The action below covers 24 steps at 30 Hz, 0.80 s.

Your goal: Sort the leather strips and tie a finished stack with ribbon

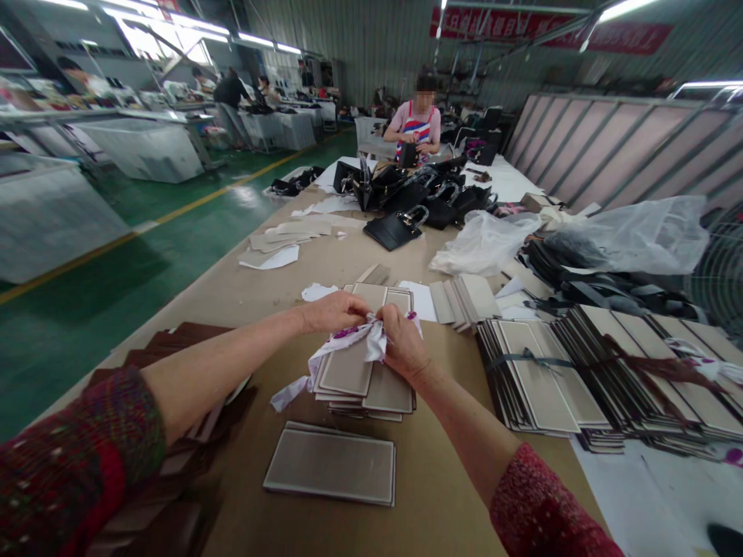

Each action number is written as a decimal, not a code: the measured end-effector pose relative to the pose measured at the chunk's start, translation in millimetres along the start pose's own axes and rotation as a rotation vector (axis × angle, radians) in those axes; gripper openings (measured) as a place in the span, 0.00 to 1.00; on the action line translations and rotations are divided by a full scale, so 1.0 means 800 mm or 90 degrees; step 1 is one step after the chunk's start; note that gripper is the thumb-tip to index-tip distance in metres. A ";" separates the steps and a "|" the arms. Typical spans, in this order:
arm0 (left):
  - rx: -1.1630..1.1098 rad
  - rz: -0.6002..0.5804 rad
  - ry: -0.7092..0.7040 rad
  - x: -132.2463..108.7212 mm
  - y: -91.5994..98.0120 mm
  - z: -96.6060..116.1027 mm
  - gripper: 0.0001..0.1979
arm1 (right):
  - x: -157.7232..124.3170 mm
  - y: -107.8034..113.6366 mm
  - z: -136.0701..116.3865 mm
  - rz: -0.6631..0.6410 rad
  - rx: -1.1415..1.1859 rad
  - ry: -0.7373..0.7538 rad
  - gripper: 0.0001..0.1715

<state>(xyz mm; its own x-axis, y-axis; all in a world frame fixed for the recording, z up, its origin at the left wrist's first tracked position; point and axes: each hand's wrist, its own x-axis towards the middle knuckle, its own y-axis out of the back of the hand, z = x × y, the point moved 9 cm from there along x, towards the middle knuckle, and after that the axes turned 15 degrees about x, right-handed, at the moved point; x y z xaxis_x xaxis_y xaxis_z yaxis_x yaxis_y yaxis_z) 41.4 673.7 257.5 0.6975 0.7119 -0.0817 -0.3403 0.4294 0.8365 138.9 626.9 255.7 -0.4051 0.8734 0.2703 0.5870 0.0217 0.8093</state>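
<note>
My left hand (332,312) and my right hand (405,343) meet above a stack of flat beige panels (354,377) on the table. Both hands pinch a white cloth strip with purple print (348,342) that wraps round the stack. One loose end of the strip (289,392) trails off to the left. A separate small stack of grey panels (332,463) lies flat just in front of the bundle, untouched.
Tied bundles of panels (586,375) lie at the right, brown pieces (174,348) at the left. Further back are more panels (464,300), clear plastic bags (484,244), and black handbags (406,203). A person (416,128) works at the far end. A green floor (116,255) runs along the table's left edge.
</note>
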 end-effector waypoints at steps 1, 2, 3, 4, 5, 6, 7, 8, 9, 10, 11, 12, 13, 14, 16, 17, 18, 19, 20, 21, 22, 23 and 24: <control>-0.009 -0.002 0.001 0.000 -0.002 -0.004 0.12 | -0.001 0.001 -0.001 0.002 0.000 0.007 0.09; -0.019 -0.001 0.006 0.001 -0.004 -0.008 0.12 | -0.001 0.001 -0.003 0.006 0.000 0.013 0.09; -0.030 0.001 0.016 0.002 -0.005 -0.012 0.12 | -0.002 0.002 -0.004 0.009 0.001 0.019 0.09; -0.041 0.003 0.027 0.002 -0.006 -0.016 0.12 | -0.002 0.003 -0.005 0.013 0.002 0.022 0.09; -0.047 0.005 0.034 0.002 -0.007 -0.017 0.12 | -0.003 0.003 -0.005 0.014 0.004 0.024 0.09; -0.047 0.009 0.036 0.003 -0.007 -0.017 0.12 | -0.003 0.004 -0.005 0.015 0.005 0.023 0.10; -0.043 0.012 0.037 0.003 -0.006 -0.016 0.12 | -0.002 0.003 -0.004 0.014 0.005 0.022 0.10; -0.037 0.016 0.038 0.003 -0.005 -0.015 0.12 | -0.002 0.003 -0.004 0.014 0.004 0.020 0.10; -0.027 0.021 0.039 0.002 -0.003 -0.014 0.12 | -0.002 0.002 -0.003 0.015 0.003 0.018 0.10; -0.012 0.030 0.040 0.002 0.001 -0.012 0.11 | -0.002 0.002 -0.002 0.018 0.002 0.015 0.10; 0.001 0.044 0.042 0.001 0.006 -0.011 0.10 | -0.001 0.002 -0.001 0.021 0.004 0.012 0.10; 0.024 0.060 0.037 0.000 0.012 -0.009 0.08 | -0.001 0.002 0.000 0.022 0.007 0.010 0.10; 0.068 0.082 0.022 0.000 0.020 -0.005 0.07 | -0.001 0.002 0.001 0.020 0.012 0.010 0.10; 0.141 0.108 -0.005 -0.001 0.027 0.002 0.06 | -0.001 0.001 0.001 0.019 0.017 0.012 0.10; 0.356 0.169 -0.086 -0.005 0.037 0.024 0.05 | -0.001 0.001 0.001 0.017 0.021 0.019 0.11; 0.469 0.200 -0.125 -0.008 0.038 0.034 0.05 | -0.001 0.001 0.001 0.019 0.020 0.019 0.10; 0.558 0.225 -0.152 -0.010 0.038 0.042 0.05 | -0.001 0.001 0.001 0.020 0.016 0.016 0.10; 0.602 0.244 -0.160 -0.012 0.038 0.047 0.04 | -0.001 0.002 0.002 0.020 0.012 0.011 0.10; 0.598 0.253 -0.157 -0.012 0.038 0.048 0.04 | -0.001 0.002 0.003 0.019 0.009 0.005 0.09; 0.545 0.258 -0.143 -0.013 0.040 0.047 0.03 | -0.001 0.002 0.003 0.016 0.008 -0.001 0.09; 0.451 0.257 -0.123 -0.013 0.042 0.044 0.03 | -0.001 0.003 0.003 0.013 0.008 -0.004 0.09; 0.333 0.250 -0.099 -0.013 0.043 0.038 0.03 | -0.001 0.003 0.002 0.010 0.011 -0.006 0.10; 0.207 0.238 -0.073 -0.012 0.042 0.031 0.03 | -0.001 0.003 0.002 0.007 0.014 -0.006 0.10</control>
<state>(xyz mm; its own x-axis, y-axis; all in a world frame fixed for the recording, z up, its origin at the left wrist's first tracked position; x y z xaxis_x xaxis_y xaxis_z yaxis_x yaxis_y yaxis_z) 39.0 667.5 299.8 0.6362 0.7105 0.3006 -0.3787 -0.0518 0.9241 141.8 626.9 256.9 -0.3921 0.8783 0.2737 0.6068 0.0233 0.7945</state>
